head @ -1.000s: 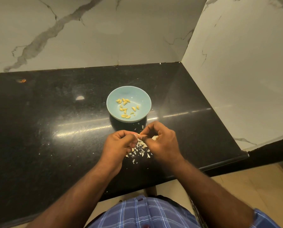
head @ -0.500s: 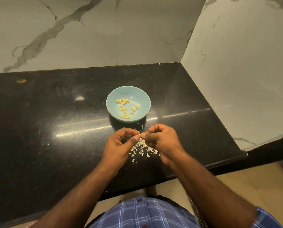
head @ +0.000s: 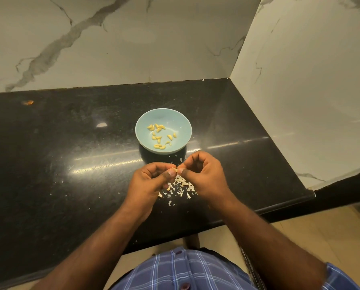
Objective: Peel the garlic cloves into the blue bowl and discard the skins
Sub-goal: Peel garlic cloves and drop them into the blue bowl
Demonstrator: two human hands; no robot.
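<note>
A small garlic clove (head: 174,169) is pinched between the fingertips of both hands, just above the black counter (head: 49,164). The left hand (head: 147,183) grasps it from nine o'clock with curled fingers, and the right hand (head: 204,178) pinches it from three o'clock. Directly beneath the hands lies a scatter of pale skins (head: 180,188). At twelve o'clock from the hands, close by, stands the blue bowl (head: 183,124), holding a scatter of yellow peeled cloves (head: 159,136). Marble walls (head: 133,42) rise behind and to the right.
</note>
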